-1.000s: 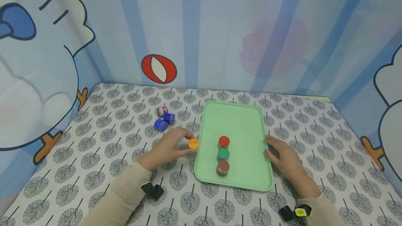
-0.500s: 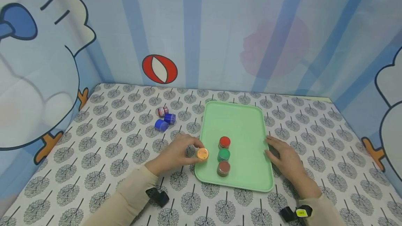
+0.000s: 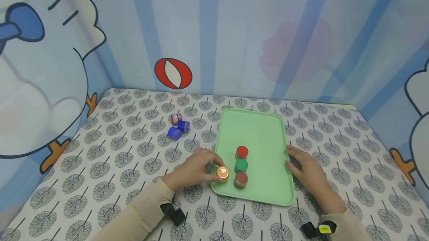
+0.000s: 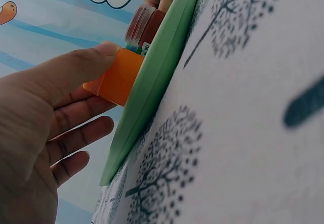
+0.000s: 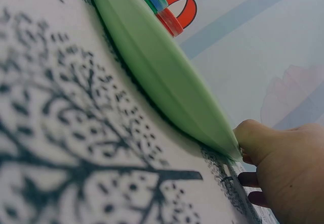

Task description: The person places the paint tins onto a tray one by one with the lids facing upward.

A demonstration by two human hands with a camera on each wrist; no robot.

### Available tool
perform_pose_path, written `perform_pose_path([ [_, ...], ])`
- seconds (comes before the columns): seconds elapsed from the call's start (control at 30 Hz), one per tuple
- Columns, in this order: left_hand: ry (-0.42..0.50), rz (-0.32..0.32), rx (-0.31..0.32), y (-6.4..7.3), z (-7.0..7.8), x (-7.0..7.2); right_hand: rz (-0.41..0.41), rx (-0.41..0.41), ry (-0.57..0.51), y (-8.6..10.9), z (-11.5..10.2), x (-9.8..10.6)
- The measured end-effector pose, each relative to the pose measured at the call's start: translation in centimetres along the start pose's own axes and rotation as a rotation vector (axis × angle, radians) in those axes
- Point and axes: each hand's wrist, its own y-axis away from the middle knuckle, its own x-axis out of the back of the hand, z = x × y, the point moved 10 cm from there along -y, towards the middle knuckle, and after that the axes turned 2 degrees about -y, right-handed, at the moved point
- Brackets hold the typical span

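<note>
My left hand pinches a small orange jar between thumb and fingers, low over the near left corner of the green tray. In the left wrist view the orange jar appears to meet the tray, and the other fingers are spread loosely. Right of it stand three small jars in a row: brown-lidded, green-lidded and red-lidded. At the tray's right rim rests my right hand, its thumb and fingertips touching the edge; some of its fingers are hidden in the right wrist view.
Two blue jars and a jar with a printed label lie on the tree-patterned cloth, left of the tray. A light blue cartoon-printed curtain stands behind the table.
My left hand has carried the orange jar rightward and nearer, from outside the tray's left rim to over its near left corner. My right hand stays at the right rim.
</note>
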Motion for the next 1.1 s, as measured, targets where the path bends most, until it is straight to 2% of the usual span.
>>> perform_pose_path([
  [0.43, -0.050, -0.028, -0.027, -0.3, 0.4, -0.8, 0.015, 0.001, 0.009, 0.3, 0.2, 0.5],
  [0.73, -0.052, 0.008, -0.036, -0.2, 0.4, -0.7, 0.022, 0.010, 0.008, 0.3, 0.2, 0.5],
  [0.93, -0.069, 0.028, -0.039, 0.0, 0.2, -0.4, -0.008, 0.012, 0.029, 0.2, 0.1, 0.1],
  [1.1, -0.083, 0.063, -0.075, 0.4, 0.3, 0.5, -0.026, 0.016, 0.038, -0.1, -0.1, -0.3],
])
